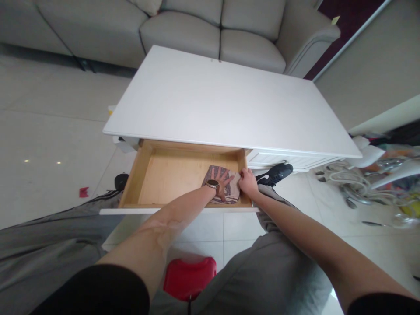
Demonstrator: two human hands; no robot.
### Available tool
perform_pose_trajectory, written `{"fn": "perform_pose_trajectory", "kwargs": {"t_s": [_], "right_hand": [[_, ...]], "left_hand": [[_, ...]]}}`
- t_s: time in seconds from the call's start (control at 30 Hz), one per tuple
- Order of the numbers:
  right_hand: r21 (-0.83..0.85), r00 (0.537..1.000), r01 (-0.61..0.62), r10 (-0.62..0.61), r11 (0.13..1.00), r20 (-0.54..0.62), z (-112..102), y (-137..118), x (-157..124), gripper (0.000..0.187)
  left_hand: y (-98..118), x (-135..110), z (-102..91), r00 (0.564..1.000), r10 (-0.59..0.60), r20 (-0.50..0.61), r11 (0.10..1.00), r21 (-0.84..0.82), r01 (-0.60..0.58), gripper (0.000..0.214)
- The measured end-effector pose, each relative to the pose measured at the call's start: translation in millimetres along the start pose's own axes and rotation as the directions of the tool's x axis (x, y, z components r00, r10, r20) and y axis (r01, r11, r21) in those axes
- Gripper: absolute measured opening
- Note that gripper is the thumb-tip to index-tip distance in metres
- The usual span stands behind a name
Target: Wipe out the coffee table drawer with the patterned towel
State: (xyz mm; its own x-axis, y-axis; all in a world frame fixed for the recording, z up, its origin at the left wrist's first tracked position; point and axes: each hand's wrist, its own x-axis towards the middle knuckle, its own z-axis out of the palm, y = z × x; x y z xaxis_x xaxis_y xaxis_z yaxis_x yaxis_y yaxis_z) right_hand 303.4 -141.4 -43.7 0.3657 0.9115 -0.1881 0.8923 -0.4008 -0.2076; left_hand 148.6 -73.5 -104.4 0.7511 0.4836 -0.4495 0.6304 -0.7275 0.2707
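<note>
A wooden drawer (157, 175) stands pulled out from a white coffee table (223, 100). In its right corner lies a folded patterned cloth (231, 192). My left hand (223, 180), with a watch on the wrist, lies flat on the cloth with fingers spread. My right hand (247, 183) pinches the cloth's right edge beside the drawer's right wall. The left part of the drawer shows bare wood.
A grey sofa (197, 30) stands behind the table. My legs in grey trousers and a black shoe (274, 174) flank the drawer. A red stool (189, 278) sits under me. Cables and clutter (348, 179) lie on the floor at the right.
</note>
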Motion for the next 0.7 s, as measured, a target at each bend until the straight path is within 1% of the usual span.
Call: {"fn": "perform_pose_trajectory", "kwargs": {"t_s": [0.07, 0.1, 0.2, 0.27, 0.33, 0.4, 0.43, 0.47, 0.53, 0.6, 0.7], "right_hand": [[-0.007, 1.0, 0.0, 0.0, 1.0, -0.005, -0.1, 0.0, 0.0, 0.03], [-0.012, 1.0, -0.002, 0.002, 1.0, -0.007, 0.1, 0.2, 0.0, 0.031], [-0.019, 1.0, -0.002, 0.002, 1.0, -0.017, 1.2, 1.0, 0.6, 0.032], [-0.019, 1.0, 0.0, 0.0, 1.0, -0.021, 2.3, 1.8, 1.3, 0.031], [-0.014, 1.0, -0.003, 0.003, 1.0, -0.016, 3.3, 2.6, 2.3, 0.03], [-0.011, 1.0, -0.007, 0.007, 1.0, -0.01, 4.2, 3.3, 3.3, 0.03], [-0.009, 1.0, -0.007, 0.007, 1.0, -0.009, 4.6, 3.6, 3.8, 0.03], [-0.009, 1.0, -0.006, 0.006, 1.0, -0.01, 5.0, 3.9, 4.2, 0.03], [-0.012, 1.0, -0.002, 0.002, 1.0, -0.016, 5.6, 4.4, 4.8, 0.03], [-0.014, 1.0, 0.001, -0.001, 1.0, -0.021, 6.3, 5.0, 5.0, 0.029], [-0.007, 1.0, 0.006, -0.007, 1.0, -0.027, 7.6, 6.0, 4.9, 0.029]], "left_hand": [[-23.7, -11.2, -6.6, 0.999, -0.009, 0.049, 1.0, -0.006, 0.009, 0.156], [-38.1, -18.0, -9.6, 0.998, -0.038, 0.052, 0.999, -0.006, 0.038, 0.159], [-91.9, -48.1, -14.2, 0.987, -0.143, 0.077, 0.99, -0.006, 0.144, 0.165], [-133.4, -78.3, -13.0, 0.976, -0.21, 0.053, 0.977, -0.013, 0.211, 0.165], [-172.7, -113.6, -9.1, 0.951, -0.303, 0.064, 0.953, 0.013, 0.303, 0.167], [-203.3, -146.8, -3.4, 0.917, -0.391, 0.083, 0.92, 0.062, 0.387, 0.169], [-213.8, -160.2, -0.2, 0.909, -0.412, 0.067, 0.909, 0.094, 0.405, 0.169], [-220.9, -170.4, 2.8, 0.923, -0.381, 0.042, 0.919, 0.121, 0.374, 0.168], [-226.1, -180.9, 7.8, 0.934, -0.356, 0.017, 0.924, 0.155, 0.349, 0.168], [-224.0, -180.5, 10.0, 0.929, -0.369, 0.026, 0.919, 0.161, 0.36, 0.171], [-220.4, -172.3, 7.8, 0.919, -0.39, 0.055, 0.916, 0.126, 0.381, 0.172]]}}
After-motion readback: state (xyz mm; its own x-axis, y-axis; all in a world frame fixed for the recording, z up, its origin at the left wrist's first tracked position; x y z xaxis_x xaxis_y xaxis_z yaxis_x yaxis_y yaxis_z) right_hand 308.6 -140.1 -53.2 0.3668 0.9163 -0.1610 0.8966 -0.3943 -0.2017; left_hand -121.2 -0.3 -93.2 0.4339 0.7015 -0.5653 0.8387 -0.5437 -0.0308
